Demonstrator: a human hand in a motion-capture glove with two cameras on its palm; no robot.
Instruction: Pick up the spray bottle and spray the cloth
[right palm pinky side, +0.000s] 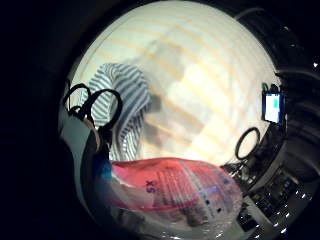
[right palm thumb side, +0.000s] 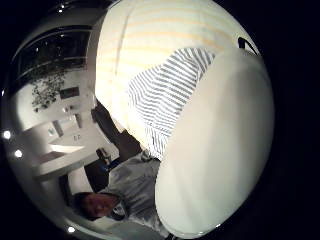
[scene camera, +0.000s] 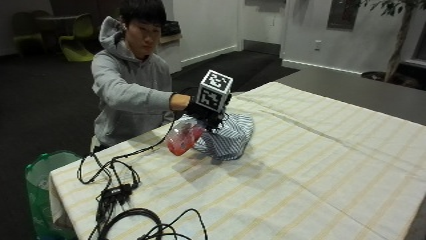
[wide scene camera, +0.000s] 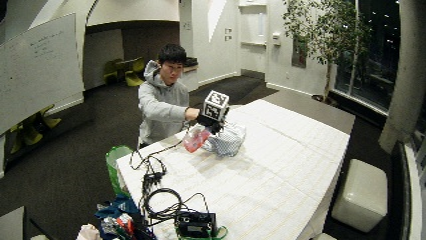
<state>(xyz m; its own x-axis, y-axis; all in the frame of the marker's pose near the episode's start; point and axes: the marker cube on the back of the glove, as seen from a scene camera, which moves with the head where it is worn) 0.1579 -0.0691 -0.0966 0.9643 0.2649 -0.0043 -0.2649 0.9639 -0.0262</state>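
The pick-up step appears complete. In the outside view the gloved right hand holds the spray bottle clear of the table, its pink body hanging below the hand and tilted. The striped cloth lies bunched on the table just beside the bottle, on the side away from the person.

The spraying step is judged to be in hand or about to begin. No mist or wet patch can be made out, so whether any spray has landed cannot be confirmed.

Grip: closed round the upper part of the bottle. The little finger side palm view shows the pink labelled body close against the palm, with the cloth on the table beyond. Which finger, if any, rests on the trigger is hidden by the glove; it is probably near the trigger, but this is not visible.

Next move calls for the nozzle to face the cloth at close range, then a squeeze of the trigger with the bottle steady.
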